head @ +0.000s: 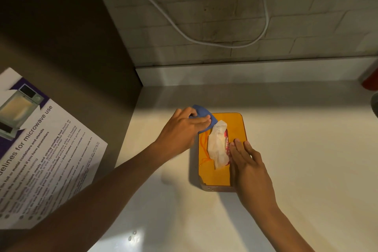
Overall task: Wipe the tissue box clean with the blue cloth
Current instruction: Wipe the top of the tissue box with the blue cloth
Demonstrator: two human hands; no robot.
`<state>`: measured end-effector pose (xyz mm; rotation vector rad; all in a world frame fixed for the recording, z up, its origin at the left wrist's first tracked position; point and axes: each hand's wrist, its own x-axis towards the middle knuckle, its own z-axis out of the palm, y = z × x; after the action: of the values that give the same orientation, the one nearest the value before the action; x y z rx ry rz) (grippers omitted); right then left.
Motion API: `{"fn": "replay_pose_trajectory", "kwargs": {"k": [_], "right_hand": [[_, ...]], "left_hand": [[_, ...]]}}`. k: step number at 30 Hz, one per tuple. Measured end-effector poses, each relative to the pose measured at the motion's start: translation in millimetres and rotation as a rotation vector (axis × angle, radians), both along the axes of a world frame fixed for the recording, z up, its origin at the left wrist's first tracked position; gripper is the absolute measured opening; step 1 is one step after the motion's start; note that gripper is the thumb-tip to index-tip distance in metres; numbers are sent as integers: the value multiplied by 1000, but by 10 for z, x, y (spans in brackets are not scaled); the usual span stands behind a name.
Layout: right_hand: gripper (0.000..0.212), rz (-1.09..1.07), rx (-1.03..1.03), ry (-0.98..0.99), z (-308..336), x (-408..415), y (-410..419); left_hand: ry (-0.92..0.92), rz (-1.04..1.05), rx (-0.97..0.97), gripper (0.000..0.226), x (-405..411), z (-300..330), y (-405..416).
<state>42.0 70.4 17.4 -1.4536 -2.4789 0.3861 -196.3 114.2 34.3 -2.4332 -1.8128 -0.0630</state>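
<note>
An orange tissue box (235,129) lies flat on the white counter (296,159), with a white tissue (217,145) sticking out of its top slot. My left hand (184,129) holds the blue cloth (201,115) against the box's far left corner, fingers laid over the cloth. Along the box's right edge my right hand (248,166) lies flat, fingers straight, pressing on the top. Most of the cloth is hidden under my left hand.
A dark cabinet side (67,37) stands to the left, bearing a microwave guidelines poster (41,149). Behind the counter a tiled wall (286,26) carries a looping white cable (204,41). A red object (371,80) sits at the far right edge.
</note>
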Motion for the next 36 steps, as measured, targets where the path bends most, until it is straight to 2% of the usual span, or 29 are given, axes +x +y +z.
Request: {"fn": "replay_pose_trajectory", "kwargs": {"k": [3,6,10,12,14,16,20,24,29,36], "right_hand": [[83,-14,-5,3,2,-7,-9],[85,-21,-5,18,6,-15,-17],[85,-16,2,23,-18,-13,-9],[83,-7,3,21,-13,-15,-5],[84,-6,13,14,-7,-7,-7],[85,-5,34,4,-7,-2,-8],[82,-3,34,10,-27,5,-17],[82,-4,9,2,-13,0,-15],[85,3,8,-13,-21,8,-6],[85,29,28,-48,-82,11,15]], "left_hand": [[-12,10,-12,67,-26,30,57],[68,50,-24,67,-55,-29,71],[229,-42,-33,65,28,-83,-161],[221,-73,7,65,35,-82,-252],[234,-51,7,65,12,-118,-214],[254,28,-78,66,50,-107,-117],[130,59,-149,64,51,-120,-95],[101,-3,-199,62,-77,-139,-277],[184,79,-194,63,75,-77,-145],[34,-1,-227,59,-115,-173,-335]]}}
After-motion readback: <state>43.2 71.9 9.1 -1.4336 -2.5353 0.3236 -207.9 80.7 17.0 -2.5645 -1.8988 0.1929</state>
